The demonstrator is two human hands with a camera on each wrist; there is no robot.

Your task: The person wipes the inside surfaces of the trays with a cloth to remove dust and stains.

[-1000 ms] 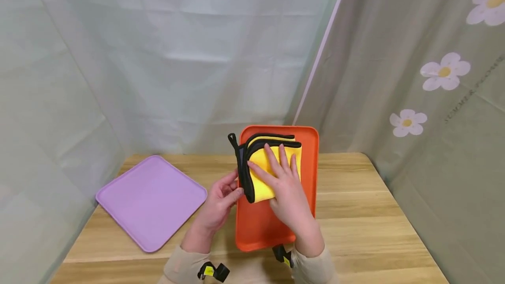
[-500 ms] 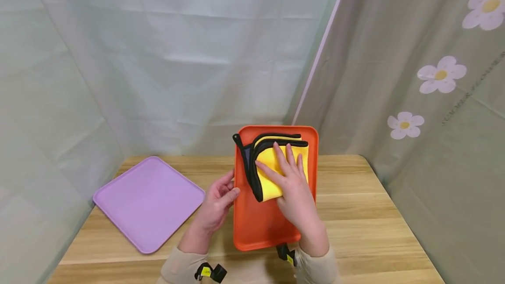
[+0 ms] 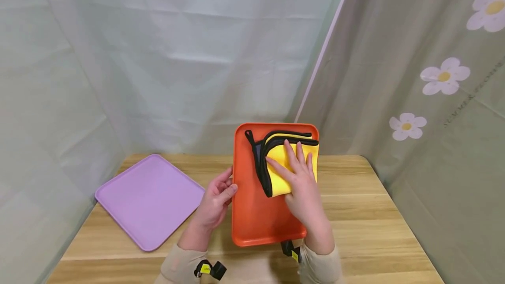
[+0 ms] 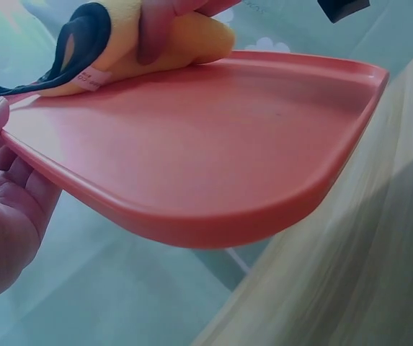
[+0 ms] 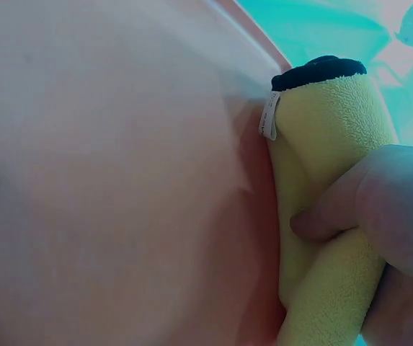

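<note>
Left grip [image 3: 215,203]: pinches the left rim of the smooth orange tray [image 3: 256,225], thumb above; tray tilted over the tabletop [image 3: 375,231]. Right grip [image 3: 303,189]: fingers splayed, thumb against the fold, holding the plush, black-edged yellow cloth [image 3: 279,186] at that tray's far right corner. Purple tray [image 3: 150,205]: tabletop's left edge.

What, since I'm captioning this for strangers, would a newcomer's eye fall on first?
Probably the orange tray near the head view's centre, its left edge gripped by the left hand. Next, the black-edged, folded yellow cloth on its upper right, under the right hand. Then the lilac tray on the wooden table's left side.
</note>
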